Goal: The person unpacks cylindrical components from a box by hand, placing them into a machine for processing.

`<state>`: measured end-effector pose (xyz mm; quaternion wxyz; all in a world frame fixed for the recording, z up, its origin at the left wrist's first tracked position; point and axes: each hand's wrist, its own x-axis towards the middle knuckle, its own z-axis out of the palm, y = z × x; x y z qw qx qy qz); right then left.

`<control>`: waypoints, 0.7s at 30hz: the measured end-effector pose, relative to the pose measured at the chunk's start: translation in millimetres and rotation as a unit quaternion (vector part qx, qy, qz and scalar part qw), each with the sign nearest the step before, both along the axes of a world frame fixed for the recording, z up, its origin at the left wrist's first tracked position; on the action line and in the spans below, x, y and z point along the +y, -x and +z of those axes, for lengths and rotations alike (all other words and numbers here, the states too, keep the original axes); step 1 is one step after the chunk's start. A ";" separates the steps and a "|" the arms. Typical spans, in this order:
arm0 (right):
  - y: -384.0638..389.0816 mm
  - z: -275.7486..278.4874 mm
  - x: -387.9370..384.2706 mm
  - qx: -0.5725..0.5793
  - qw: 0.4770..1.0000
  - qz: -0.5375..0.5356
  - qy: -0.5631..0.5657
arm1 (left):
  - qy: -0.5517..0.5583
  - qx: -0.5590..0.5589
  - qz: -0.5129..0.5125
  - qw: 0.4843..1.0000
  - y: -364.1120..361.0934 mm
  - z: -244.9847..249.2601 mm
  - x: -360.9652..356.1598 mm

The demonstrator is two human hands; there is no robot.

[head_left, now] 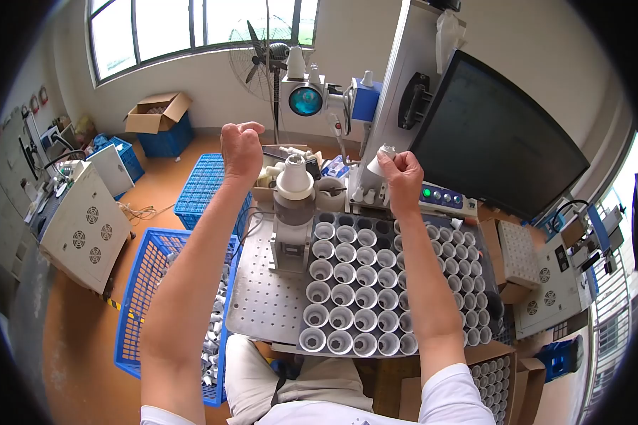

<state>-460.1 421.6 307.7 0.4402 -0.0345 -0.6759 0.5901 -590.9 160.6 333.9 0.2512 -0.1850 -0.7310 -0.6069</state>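
My left hand point(242, 152) is raised left of the fixture, its fingers curled closed; what they hold, if anything, is hidden. In my right hand point(405, 177) is a white cone-shaped plastic part point(376, 168), pinched between thumb and fingers, narrow end up. Between my hands, a similar white cone point(295, 178) stands upright on the grey round fixture point(293, 209). Above it hangs a machine head with a teal round lens point(305, 101). Under my right forearm, a dark tray point(303, 341) carries rows of white cup-shaped parts point(366, 276).
A perforated metal plate point(262, 301) lies left of the tray. Blue crates point(131, 322) stand on the floor at left, one holding many white parts. A large dark monitor point(500, 134) and a control panel with buttons point(446, 199) are at right. A fan point(262, 60) stands behind.
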 end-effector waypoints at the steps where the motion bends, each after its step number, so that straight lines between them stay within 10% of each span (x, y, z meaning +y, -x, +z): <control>1: 0.1 8.8 -9.7 0.011 1.000 0.012 0.009 | -0.004 0.012 0.006 1.000 -2.9 -0.4 4.6; 8: 16.6 33.5 -65.1 0.061 0.995 0.071 0.021 | 0.225 0.134 0.052 0.964 -36.4 -16.8 45.6; 12: 25.1 25.0 -93.6 0.048 0.989 0.142 0.008 | -0.038 -0.031 -0.199 0.979 -29.7 0.2 33.0; 16: 30.5 -7.3 -113.8 0.015 0.985 0.142 -0.097 | -0.047 -0.006 -0.153 0.987 -49.8 23.4 -35.0; 17: 32.4 -10.9 -116.2 0.027 0.985 0.146 -0.092 | 0.079 0.110 -0.058 0.989 -44.2 10.0 -55.2; 21: 26.1 -17.1 -126.8 0.013 0.985 0.152 -0.080 | 0.009 -0.038 -0.032 0.999 -12.8 -93.1 -149.3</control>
